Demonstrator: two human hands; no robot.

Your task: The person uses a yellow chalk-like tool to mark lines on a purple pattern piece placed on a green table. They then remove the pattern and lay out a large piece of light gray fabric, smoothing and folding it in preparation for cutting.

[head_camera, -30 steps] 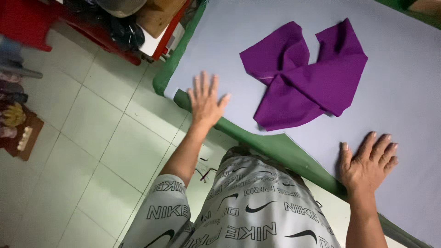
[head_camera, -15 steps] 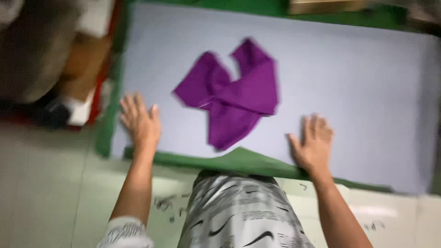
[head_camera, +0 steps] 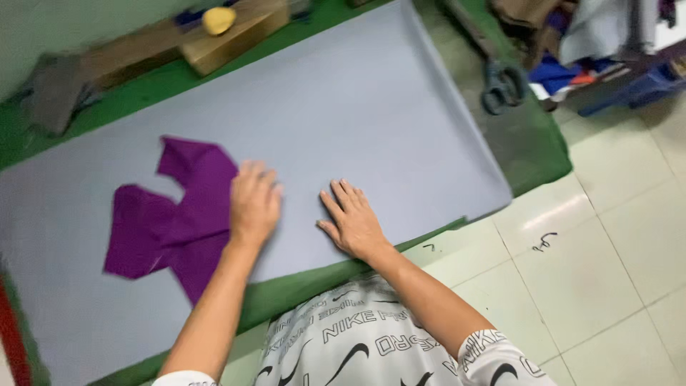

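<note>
A purple piece of cloth (head_camera: 164, 218) lies crumpled on a large sheet of grey fabric (head_camera: 371, 107) spread over a green-covered table (head_camera: 532, 143). My left hand (head_camera: 254, 204) rests flat, fingers spread, on the right edge of the purple cloth. To its right, my right hand (head_camera: 354, 221) presses flat on the grey fabric near the front edge. Neither hand grips anything.
Large scissors (head_camera: 500, 86) lie on the green cover beyond the grey sheet's right end. A wooden block (head_camera: 236, 32) with a yellow lump (head_camera: 218, 19) on it sits at the far edge. Piled cloth and clutter fill the top right. White tiled floor lies below.
The view has swung to the right. Both hands have moved inward along the table; my left hand went from the bare grey sheet onto the purple cloth, and my right hand now lies close beside it.
</note>
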